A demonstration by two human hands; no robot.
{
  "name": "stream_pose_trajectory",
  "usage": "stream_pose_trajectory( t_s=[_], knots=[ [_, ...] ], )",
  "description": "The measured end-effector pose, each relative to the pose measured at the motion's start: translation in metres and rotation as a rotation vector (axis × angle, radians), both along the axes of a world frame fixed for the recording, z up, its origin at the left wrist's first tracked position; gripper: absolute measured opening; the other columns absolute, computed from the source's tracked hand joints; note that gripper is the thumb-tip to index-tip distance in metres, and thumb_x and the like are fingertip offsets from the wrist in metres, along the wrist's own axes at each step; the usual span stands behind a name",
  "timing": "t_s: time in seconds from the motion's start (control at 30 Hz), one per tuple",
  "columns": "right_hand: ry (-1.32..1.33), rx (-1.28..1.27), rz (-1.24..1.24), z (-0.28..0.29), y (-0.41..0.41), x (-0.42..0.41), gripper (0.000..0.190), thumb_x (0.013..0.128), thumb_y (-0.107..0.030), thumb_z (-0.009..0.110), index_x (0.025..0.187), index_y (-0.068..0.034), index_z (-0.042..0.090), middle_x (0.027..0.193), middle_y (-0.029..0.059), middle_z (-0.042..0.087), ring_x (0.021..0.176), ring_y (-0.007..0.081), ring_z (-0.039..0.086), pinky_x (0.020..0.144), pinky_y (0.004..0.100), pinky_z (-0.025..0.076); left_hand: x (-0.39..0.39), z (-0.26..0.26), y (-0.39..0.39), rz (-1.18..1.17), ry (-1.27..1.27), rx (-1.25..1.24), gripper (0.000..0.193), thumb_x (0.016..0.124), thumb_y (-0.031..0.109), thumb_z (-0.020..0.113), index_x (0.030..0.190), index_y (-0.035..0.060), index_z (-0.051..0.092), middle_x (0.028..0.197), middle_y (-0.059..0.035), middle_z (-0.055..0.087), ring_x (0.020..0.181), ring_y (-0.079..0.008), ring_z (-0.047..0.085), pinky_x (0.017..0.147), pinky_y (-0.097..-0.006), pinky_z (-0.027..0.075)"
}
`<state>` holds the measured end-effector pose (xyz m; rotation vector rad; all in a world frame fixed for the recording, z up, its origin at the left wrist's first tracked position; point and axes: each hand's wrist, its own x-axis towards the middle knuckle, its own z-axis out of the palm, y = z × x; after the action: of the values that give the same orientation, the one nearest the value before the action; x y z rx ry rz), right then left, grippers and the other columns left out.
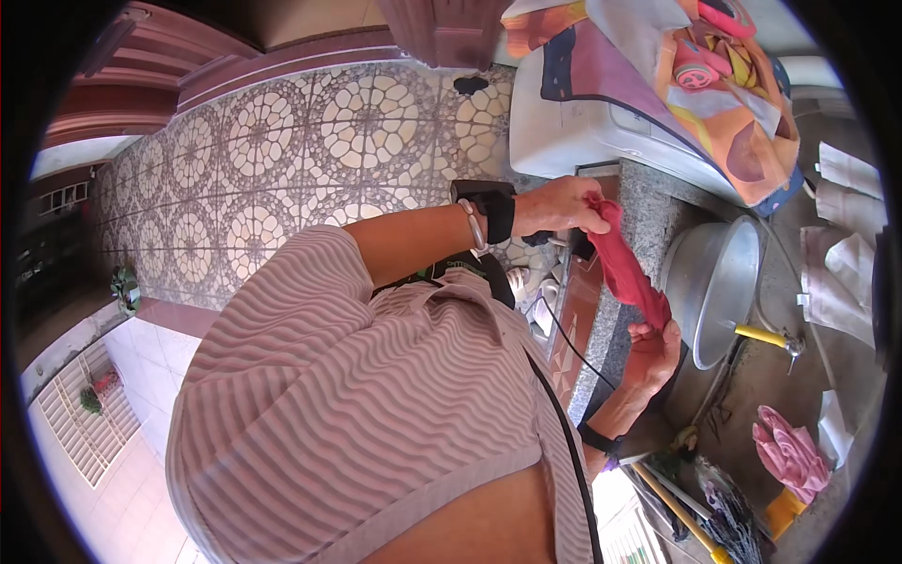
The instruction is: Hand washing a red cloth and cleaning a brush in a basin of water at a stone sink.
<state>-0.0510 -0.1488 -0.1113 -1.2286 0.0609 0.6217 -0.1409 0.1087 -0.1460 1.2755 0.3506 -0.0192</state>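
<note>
A twisted red cloth is stretched between my two hands, over the edge of a granite counter. Its upper end is pinched in my left hand, which has a black wrist strap and a pale bangle behind it. My right hand grips the lower end with curled fingers; another black strap is on that wrist. Just beyond the cloth, a metal basin stands tilted beside a tap with a yellow spout.
A white appliance under a patterned cloth stands at the upper right. The granite counter runs below it. A pink cloth and a mop are at the lower right. A black cable crosses the counter's front. Patterned tiles cover the floor.
</note>
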Motion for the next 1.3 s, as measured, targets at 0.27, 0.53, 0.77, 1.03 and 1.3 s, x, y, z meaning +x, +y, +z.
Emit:
stream_pose_trajectory(
  t_s=[0.27,0.53,0.77,1.03,1.3],
  knots=[
    [-0.232,-0.34,0.011,0.002,0.026,-0.015,0.026,0.078,-0.014,0.056,0.1,0.002,0.054,0.08,0.0102,0.061,0.061,0.0158,0.057,0.057,0.0259,0.046,0.002,0.041,0.034,-0.115,-0.147,0.02,0.029,0.076,0.024,0.062,0.087,-0.0007,0.053,0.072,-0.0008,0.053,0.064,-0.0056,0.047,0.056,-0.0204,0.036],
    [-0.35,-0.261,0.417,0.037,0.086,-0.055,0.059,0.067,-0.006,0.063,0.122,-0.006,0.041,0.116,0.006,0.047,0.107,0.0147,0.043,0.08,0.0314,0.04,0.012,0.06,0.0,-0.473,-0.176,-0.038,0.023,0.08,0.01,0.056,0.1,0.0011,0.049,0.088,-0.0014,0.053,0.08,-0.0064,0.05,0.07,-0.0198,0.04],
    [-0.17,0.013,0.081,0.052,0.064,-0.061,0.016,0.073,-0.002,0.061,0.089,-0.001,0.063,0.08,0.0022,0.062,0.074,0.0092,0.056,0.071,0.0233,0.045,0.019,0.07,0.015,-0.67,-0.117,-0.158,0.048,0.081,0.015,0.051,0.124,0.0029,0.033,0.09,-0.0023,0.051,0.081,-0.0074,0.048,0.071,-0.0208,0.038],
    [-0.332,-0.243,0.089,0.113,0.025,-0.053,0.011,0.072,-0.006,0.064,0.083,-0.003,0.065,0.068,0.0007,0.061,0.062,0.0055,0.054,0.056,0.0201,0.043,0.032,0.056,-0.034,-1.054,-0.24,0.03,0.032,0.081,0.024,0.056,0.103,0.0002,0.054,0.08,-0.0017,0.057,0.07,-0.0093,0.051,0.062,-0.025,0.041],
    [-0.471,-0.051,-0.377,0.163,-0.042,-0.029,0.012,0.069,0.004,0.059,0.081,0.002,0.062,0.077,0.0073,0.062,0.067,0.0134,0.059,0.065,0.0244,0.047,0.07,0.019,-0.067,-1.097,-0.344,0.139,0.032,0.073,0.021,0.062,0.097,-0.0002,0.058,0.084,-0.0093,0.062,0.078,-0.0142,0.057,0.073,-0.0287,0.043]
  ],
)
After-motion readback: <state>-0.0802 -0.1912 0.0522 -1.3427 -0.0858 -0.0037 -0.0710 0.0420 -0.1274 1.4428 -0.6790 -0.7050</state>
